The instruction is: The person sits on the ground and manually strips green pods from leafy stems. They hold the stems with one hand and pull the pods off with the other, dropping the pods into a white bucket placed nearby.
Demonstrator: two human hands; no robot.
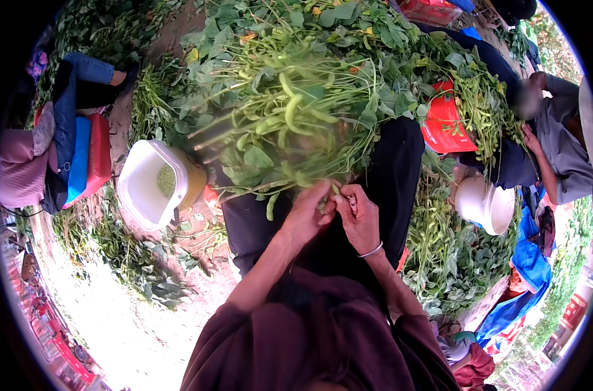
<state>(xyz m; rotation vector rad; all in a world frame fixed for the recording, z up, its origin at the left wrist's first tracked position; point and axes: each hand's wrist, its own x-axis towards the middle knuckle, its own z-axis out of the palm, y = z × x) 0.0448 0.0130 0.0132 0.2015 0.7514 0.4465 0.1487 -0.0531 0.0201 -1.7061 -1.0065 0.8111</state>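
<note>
Both hands meet low over the lap, at the near edge of a large heap of cut soybean plants (286,112) with green pods and leaves. My left hand (311,207) has its fingers curled around small green pods. Thumb and fingers of my right hand (359,212), which has a metal bangle at the wrist, pinch a green soybean pod (335,189) between the two hands. One pod (271,207) hangs from a stem just left of my left hand. Stems and pods lie across my dark trousers (250,222). The fingers partly hide what each hand grips.
A white bucket (152,217) with green beans inside stands at the left. On the right are a red container (448,127) under plants and a white bucket (487,203). People sit at both sides. Leafy stalks (130,259) litter the ground.
</note>
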